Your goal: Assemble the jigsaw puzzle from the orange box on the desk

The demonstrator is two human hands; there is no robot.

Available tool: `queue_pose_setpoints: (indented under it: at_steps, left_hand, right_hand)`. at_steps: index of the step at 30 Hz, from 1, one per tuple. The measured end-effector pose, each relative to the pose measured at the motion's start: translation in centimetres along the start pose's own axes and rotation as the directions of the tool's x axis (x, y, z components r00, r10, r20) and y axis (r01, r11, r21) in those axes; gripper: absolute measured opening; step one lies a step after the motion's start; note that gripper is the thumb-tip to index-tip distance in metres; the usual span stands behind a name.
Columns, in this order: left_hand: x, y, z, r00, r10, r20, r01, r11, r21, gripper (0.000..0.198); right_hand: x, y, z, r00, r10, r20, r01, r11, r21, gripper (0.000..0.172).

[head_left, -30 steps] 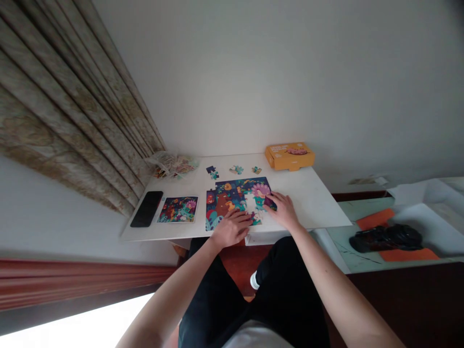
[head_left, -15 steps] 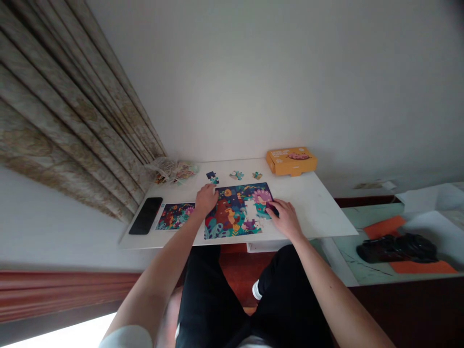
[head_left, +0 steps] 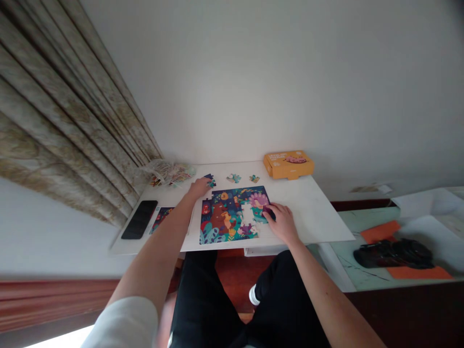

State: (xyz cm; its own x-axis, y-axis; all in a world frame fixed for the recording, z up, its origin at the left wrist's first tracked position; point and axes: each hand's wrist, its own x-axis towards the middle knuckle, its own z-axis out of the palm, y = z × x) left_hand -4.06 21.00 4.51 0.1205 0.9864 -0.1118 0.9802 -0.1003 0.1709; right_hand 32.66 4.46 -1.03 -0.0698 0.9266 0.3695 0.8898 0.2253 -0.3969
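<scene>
A colourful jigsaw puzzle [head_left: 232,215] of animals and foliage lies on the white table [head_left: 308,212], with a pale gap near its right part [head_left: 247,213]. My right hand [head_left: 282,222] rests at the puzzle's right edge, fingers over a dark puzzle piece [head_left: 268,213]. My left hand [head_left: 198,188] reaches across to the puzzle's far left corner, its fingertips at a small dark blue puzzle piece [head_left: 209,181]. Whether that hand grips the piece is hard to see. Two more loose pieces [head_left: 234,178] [head_left: 254,179] lie beyond the puzzle.
My left forearm partly covers a printed picture card [head_left: 161,217]. A black phone [head_left: 139,220] lies at the table's left, a plastic bag [head_left: 170,173] at the far left corner, and an orange box [head_left: 289,164] at the far edge. A lower surface to the right holds a black object [head_left: 393,253].
My left hand has moved from the picture card's edge to the puzzle's far left corner, now over the loose pieces. My right hand stays at the puzzle's right edge.
</scene>
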Motion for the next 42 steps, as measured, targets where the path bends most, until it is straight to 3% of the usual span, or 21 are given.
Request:
queue_pose_setpoints:
  at_steps: [6,10,22,28,35,39,42]
  left_hand:
    - [-0.2,0.3,-0.3,0.999,0.024,0.021,-0.026,0.996,0.082,0.042]
    - [-0.1,0.3,-0.2,0.998,-0.033,0.045,0.028,0.994,0.106,0.047]
    - [0.5,-0.4,-0.2,0.970,-0.240,0.035,0.242,0.968,-0.068,0.046]
    - [-0.3,-0.4,-0.3,0.959,-0.281,0.026,0.282,0.956,-0.080,0.048]
    - [-4.0,0.3,-0.7,0.976,-0.143,-0.164,0.124,0.985,-0.123,0.036]
    - [-7.2,1.5,-0.5,0.941,-0.065,-0.331,-0.037,0.956,-0.291,0.052]
    - [-9.9,2.7,0.0,0.912,0.016,-0.409,-0.156,0.937,-0.313,0.059]
  right_hand:
    - [0.0,0.1,0.1,1.000,-0.009,-0.019,0.010,1.000,0.011,0.034]
    - [0.0,0.1,0.1,1.000,-0.017,-0.018,0.017,1.000,0.008,0.035]
    - [0.1,0.1,0.0,0.999,-0.026,-0.024,0.026,1.000,0.008,0.033]
    - [0.1,0.1,0.0,1.000,-0.021,-0.022,0.021,1.000,-0.003,0.032]
    - [0.1,0.3,0.2,0.999,-0.022,-0.033,0.023,0.999,0.023,0.034]
    - [0.2,0.3,0.1,0.998,-0.016,-0.055,0.020,0.997,0.072,0.033]
    - [0.3,0.3,-0.6,0.996,-0.010,-0.090,0.024,0.987,0.157,0.032]
